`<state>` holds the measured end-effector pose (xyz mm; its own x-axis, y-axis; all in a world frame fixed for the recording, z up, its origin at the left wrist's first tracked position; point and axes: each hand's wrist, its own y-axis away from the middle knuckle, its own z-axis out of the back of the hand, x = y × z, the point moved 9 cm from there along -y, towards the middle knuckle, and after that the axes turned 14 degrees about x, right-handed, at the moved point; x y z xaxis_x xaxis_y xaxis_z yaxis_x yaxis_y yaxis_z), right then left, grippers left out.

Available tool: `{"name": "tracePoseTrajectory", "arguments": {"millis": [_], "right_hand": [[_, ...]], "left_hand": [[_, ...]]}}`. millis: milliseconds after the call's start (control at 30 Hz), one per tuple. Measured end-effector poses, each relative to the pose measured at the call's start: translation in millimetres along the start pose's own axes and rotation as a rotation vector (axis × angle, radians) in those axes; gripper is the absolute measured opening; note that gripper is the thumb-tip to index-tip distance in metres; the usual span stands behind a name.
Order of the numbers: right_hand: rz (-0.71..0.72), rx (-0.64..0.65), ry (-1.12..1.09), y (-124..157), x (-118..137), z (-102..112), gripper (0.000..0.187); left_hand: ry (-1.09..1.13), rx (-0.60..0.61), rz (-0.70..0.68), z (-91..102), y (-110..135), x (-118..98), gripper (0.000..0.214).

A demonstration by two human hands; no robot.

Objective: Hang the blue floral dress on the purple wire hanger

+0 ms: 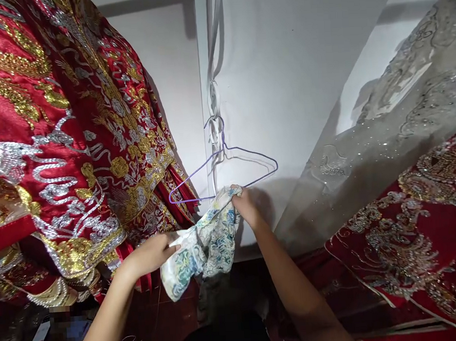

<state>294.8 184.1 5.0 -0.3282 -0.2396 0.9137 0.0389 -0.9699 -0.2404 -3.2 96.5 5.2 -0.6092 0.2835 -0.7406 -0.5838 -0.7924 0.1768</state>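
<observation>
Between my hands is a small white garment (219, 240) with a blue, green and yellow pattern, its lower part hanging in folds. My left hand (154, 253) grips its left side near the top edge. At the upper right corner, my right hand (245, 206) is closed on the cloth. Just behind and above it, a purple wire hanger (246, 150) hangs from a white strap (213, 97) against the wall. The garment overlaps the hanger's bottom bar, and I cannot tell whether they touch.
A red robe (125, 130) with gold and silver embroidery hangs close on the left. To the right hang a sheer beaded fabric (387, 124) and a red beaded garment (426, 246). A white tag (38, 337) lies low at the left, above the dark red floor (144, 319).
</observation>
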Motion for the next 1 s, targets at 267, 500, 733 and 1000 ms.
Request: {"name": "tracePoseTrajectory", "arguments": {"millis": [267, 500, 733, 1000], "right_hand": [[0.001, -0.045, 0.038, 20.5, 6.9, 19.3, 0.005], [0.088, 0.066, -0.061, 29.9, 19.3, 3.7, 0.008], [0.25, -0.222, 0.068, 46.0, 47.6, 107.6, 0.069], [0.121, 0.016, 0.245, 12.0, 37.9, 212.7, 0.023]], "left_hand": [[-0.191, -0.358, -0.233, 60.9, -33.0, -81.0, 0.024], [-0.261, -0.494, -0.342, 68.4, -64.1, -143.8, 0.039], [-0.514, -0.515, -0.249, 81.5, -79.0, -136.4, 0.033], [-0.519, -0.627, -0.163, 69.3, -84.8, -155.7, 0.024]]}}
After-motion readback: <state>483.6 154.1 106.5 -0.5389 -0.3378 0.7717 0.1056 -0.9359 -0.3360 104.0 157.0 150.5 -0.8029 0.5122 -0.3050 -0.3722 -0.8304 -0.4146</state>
